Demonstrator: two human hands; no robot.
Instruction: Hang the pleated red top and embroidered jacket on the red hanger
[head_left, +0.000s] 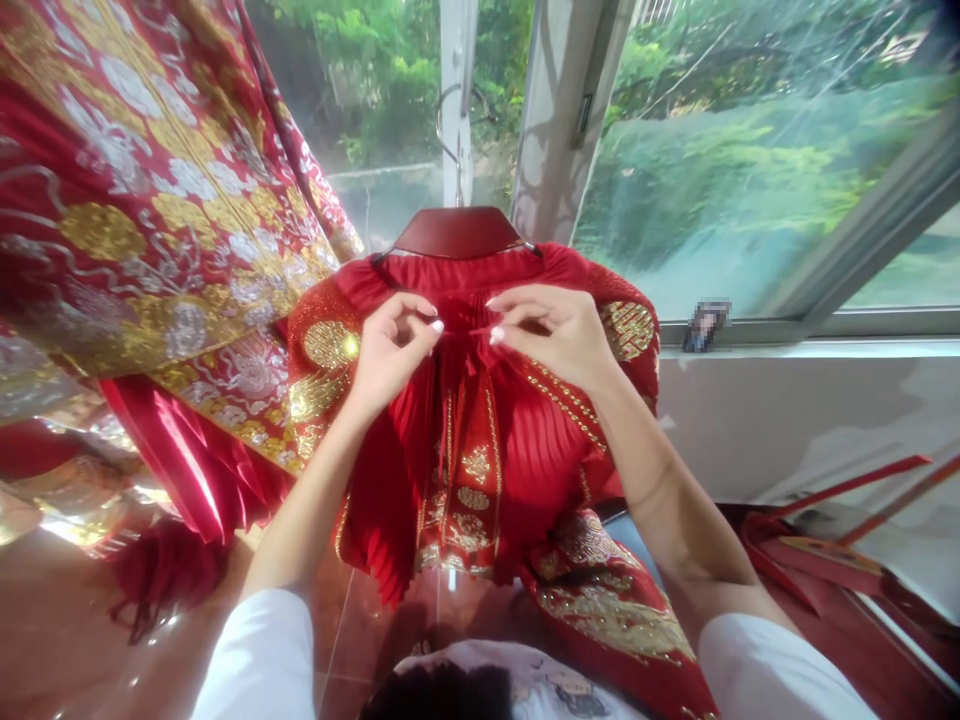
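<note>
A red garment with gold embroidery and pleats (532, 440) hangs in front of me on a dark red hanger (459, 232) with a metal hook. At its neck, my left hand (396, 345) pinches one end of a thin red tie string (474, 333). On the other side, my right hand (551, 330) pinches the string between thumb and forefinger. The string runs between the two hands, with a small knot or bow seemingly at its middle. Below it, a narrow embroidered panel (476, 465) hangs down the garment's front.
Another red garment with gold and silver embroidery (172, 190) hangs close on the left. Windows (750, 180) stand behind, with a small blurred picture (705, 327) on the sill (810, 348). Red furniture-like bars (840, 490) lie at the right, above a tiled floor (360, 630).
</note>
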